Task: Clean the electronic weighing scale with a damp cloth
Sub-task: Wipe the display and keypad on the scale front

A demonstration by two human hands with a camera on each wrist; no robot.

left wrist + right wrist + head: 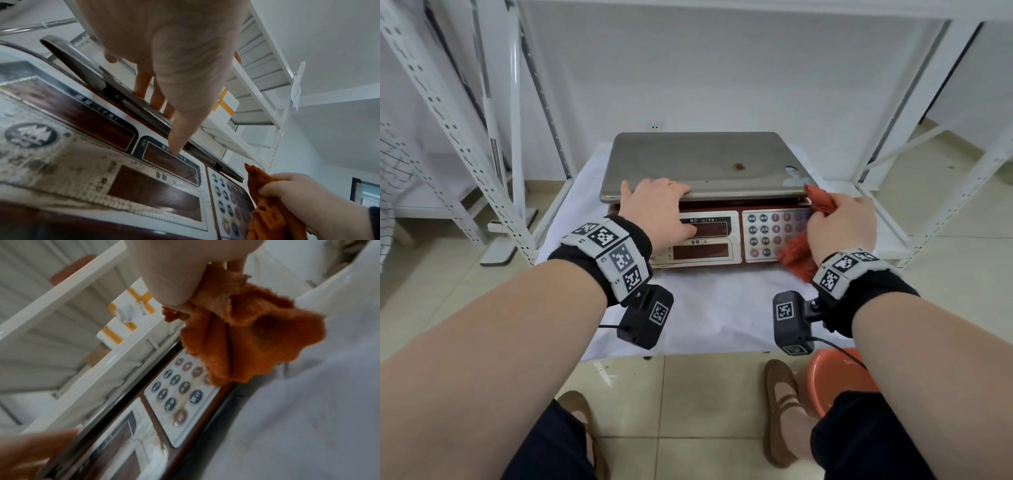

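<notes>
**Q:** Head view: what are your hands doing?

**A:** My left hand steadies the electronic weighing scale, which sits on a white sheet on a low shelf. My fingers lie over the front lip of the steel pan and my thumb rests on the display panel below. My right hand is closed round a bunched orange cloth, which hangs over the right edge of the keypad. A brown spot sits on the pan. An orange basin stands on the floor by my foot.

**Q:** Left wrist view?

**A:** My thumb tip touches the upper display window, and my fingers curl over the pan's rim, so the hand clasps the scale's front edge. The panel face looks grimy. My right hand holds the cloth beside the keypad.

**Q:** Right wrist view?

**A:** It is blurred. My fingers pinch the cloth in a wad; its lower folds touch the keypad's far corner. Stains show round the keys.

**Q:** Which step is this?

**A:** I judge that I am wiping the control face at its keypad end, with the pan yet to be cleaned.

**Q:** And the next move?

**A:** Light pressure across the keys, a firm bracing hold, then a harder rub at the brown spot.
</notes>
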